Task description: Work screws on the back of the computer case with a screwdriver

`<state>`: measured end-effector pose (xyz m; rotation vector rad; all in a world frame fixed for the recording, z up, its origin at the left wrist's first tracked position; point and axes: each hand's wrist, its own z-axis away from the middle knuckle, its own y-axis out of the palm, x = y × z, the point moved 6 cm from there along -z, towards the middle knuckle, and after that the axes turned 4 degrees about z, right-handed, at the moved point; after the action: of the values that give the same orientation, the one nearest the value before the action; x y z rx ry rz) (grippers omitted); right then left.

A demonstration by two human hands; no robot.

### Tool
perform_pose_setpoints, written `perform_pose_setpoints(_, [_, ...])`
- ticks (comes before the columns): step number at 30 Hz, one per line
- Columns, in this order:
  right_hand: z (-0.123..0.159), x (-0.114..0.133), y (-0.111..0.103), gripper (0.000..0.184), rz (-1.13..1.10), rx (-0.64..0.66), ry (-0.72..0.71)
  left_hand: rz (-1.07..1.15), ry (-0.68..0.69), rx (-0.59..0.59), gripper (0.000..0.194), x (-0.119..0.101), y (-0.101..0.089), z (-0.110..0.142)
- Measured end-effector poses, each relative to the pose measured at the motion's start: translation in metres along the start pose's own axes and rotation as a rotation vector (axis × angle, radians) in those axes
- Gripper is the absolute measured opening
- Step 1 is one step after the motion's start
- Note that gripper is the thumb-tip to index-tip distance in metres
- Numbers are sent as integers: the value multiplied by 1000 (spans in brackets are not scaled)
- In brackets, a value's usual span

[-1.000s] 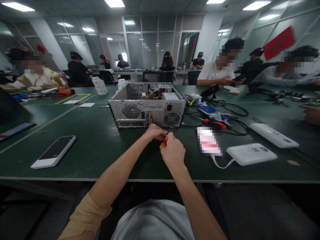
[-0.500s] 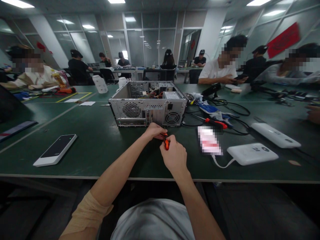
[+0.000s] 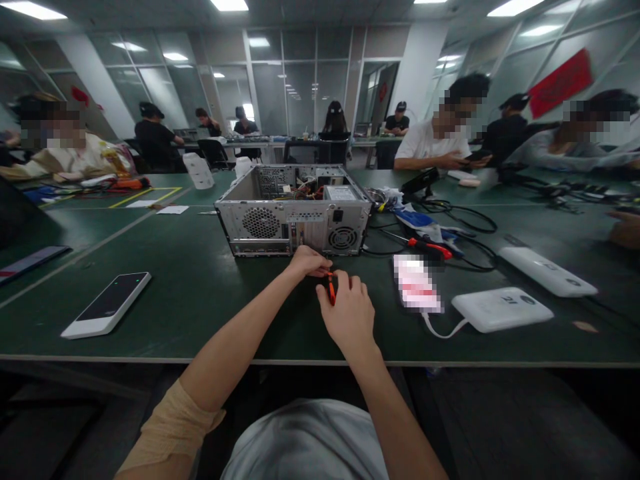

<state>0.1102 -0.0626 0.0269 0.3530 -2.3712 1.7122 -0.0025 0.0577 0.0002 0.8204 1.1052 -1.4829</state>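
A grey metal computer case [image 3: 293, 223] with its top uncovered lies on the green table, its rear panel with fan grille and vents towards me. At the lower edge of that panel, my left hand [image 3: 307, 261] pinches the front part of a screwdriver with an orange-red handle [image 3: 331, 292]. My right hand [image 3: 350, 307] is loosely around the handle, thumb on one side and fingers on the other, somewhat spread. The screwdriver's tip and what it touches are hidden by my left fingers. Wires show inside the case.
Right of my hands lie a lit phone [image 3: 417, 283] cabled to a white power bank [image 3: 503, 310], another white device [image 3: 547, 271], a red-and-black screwdriver [image 3: 430, 248], gloves [image 3: 425, 223] and black cables. A white device with a dark screen [image 3: 107, 305] lies left. Co-workers sit around.
My right hand's fingers have loosened and spread on the screwdriver handle. My left hand keeps its pinch. The view has shifted very slightly; the case stays in place.
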Motion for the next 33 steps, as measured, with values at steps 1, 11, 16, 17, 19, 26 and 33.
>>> perform_pose_setpoints(1, [1, 0, 0, 35, 18, 7, 10, 7, 3, -5, 13, 0, 0, 0])
perform_pose_setpoints(11, [-3, 2, 7, 28, 54, 86, -34, 56, -4, -15, 18, 1, -1, 0])
perform_pose_setpoints(16, [-3, 0, 6, 23, 35, 73, -35, 72, -16, 7, 20, -1, 1, 3])
perform_pose_setpoints(17, [-3, 0, 5, 23, 31, 61, -36, 77, -20, 10, 20, -1, 1, 3])
perform_pose_setpoints(19, [-3, 1, 2, 24, 21, 44, -23, 92, -25, 13, 16, 0, 0, 3])
perform_pose_setpoints(26, [-6, 5, 2, 31, -15, 188, 92, 147, -40, 29, 19, 1, -1, 1])
perform_pose_setpoints(33, [-5, 6, 2, 22, 12, 119, 18, 125, -46, 95, 15, 0, 0, 4])
